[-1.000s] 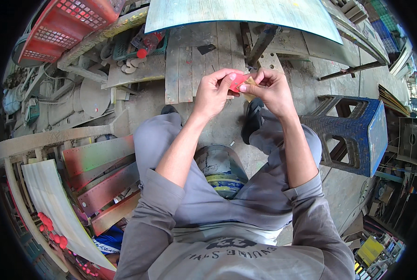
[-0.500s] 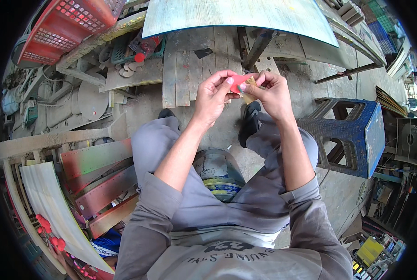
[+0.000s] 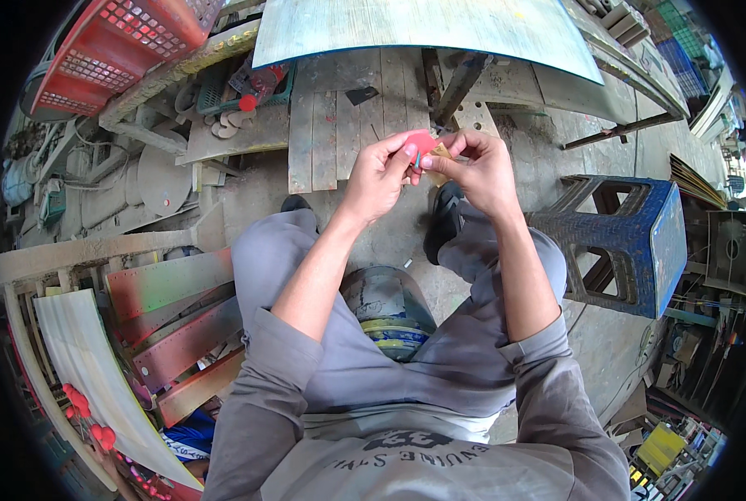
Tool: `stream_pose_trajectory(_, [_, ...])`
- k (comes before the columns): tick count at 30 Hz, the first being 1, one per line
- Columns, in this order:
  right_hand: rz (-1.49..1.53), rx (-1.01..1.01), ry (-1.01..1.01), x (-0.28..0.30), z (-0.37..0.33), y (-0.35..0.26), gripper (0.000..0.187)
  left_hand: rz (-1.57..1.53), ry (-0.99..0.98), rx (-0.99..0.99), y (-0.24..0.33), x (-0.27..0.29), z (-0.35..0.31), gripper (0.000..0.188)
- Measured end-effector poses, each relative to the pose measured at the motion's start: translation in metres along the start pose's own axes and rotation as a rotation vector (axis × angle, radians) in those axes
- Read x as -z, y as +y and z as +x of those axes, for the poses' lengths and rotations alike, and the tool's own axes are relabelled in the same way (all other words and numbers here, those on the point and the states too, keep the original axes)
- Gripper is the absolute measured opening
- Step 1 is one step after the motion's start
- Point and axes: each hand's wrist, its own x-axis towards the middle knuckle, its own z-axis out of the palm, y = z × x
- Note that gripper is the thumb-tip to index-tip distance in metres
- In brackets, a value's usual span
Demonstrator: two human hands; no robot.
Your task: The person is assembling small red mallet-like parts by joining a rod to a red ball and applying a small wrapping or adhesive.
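Observation:
Out in front of my knees, both hands meet around a small flat red piece (image 3: 421, 141) with a rounded edge. My left hand (image 3: 377, 179) pinches it between thumb and fingers from the left. My right hand (image 3: 484, 174) is closed on a small tan sheet (image 3: 441, 153) that looks like sandpaper, pressed against the red piece's right edge. A bit of teal shows beside the right thumb tip. The fingers hide much of the red piece, so its full outline cannot be made out.
A pale board (image 3: 423, 29) lies on the bench ahead, above a low plank platform (image 3: 331, 125). A blue plastic stool (image 3: 619, 238) is at right. Red-painted boards (image 3: 173, 280) and a pale panel with red hearts (image 3: 98, 376) lean at left. A red crate (image 3: 110, 54) sits upper left.
The right thumb and tan sheet have shifted slightly left along the red piece. The red piece has tilted a little in my left hand. Both hands keep their hold.

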Motion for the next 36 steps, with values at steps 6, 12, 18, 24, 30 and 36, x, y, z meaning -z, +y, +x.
stream_pose_trajectory(6, [0.138, -0.003, 0.139, 0.017, 0.007, 0.002, 0.028, 0.264, -0.094, 0.016, 0.016, -0.001, -0.002, 0.029])
stream_pose_trajectory(12, [0.168, 0.019, 0.06, 0.008, -0.002, -0.015, 0.026, 0.312, -0.026, -0.023, 0.004, 0.001, -0.004, 0.026])
stream_pose_trajectory(18, [-0.121, 0.043, 0.221, 0.019, 0.011, 0.0, 0.024, 0.223, -0.087, -0.035, 0.006, 0.001, -0.005, 0.025])
stream_pose_trajectory(24, [-0.139, 0.067, 0.181, 0.021, 0.013, 0.005, 0.028, 0.183, -0.156, -0.088, 0.023, -0.002, -0.005, 0.028])
stream_pose_trajectory(30, [-0.25, -0.152, -0.053, 0.031, 0.015, -0.007, 0.032, 0.051, -0.04, -0.12, 0.055, -0.016, -0.033, 0.037])
stream_pose_trajectory(36, [-0.454, -0.154, -0.203, 0.013, 0.016, 0.007, 0.035, -0.156, 0.121, -0.091, 0.109, -0.017, -0.053, 0.046])
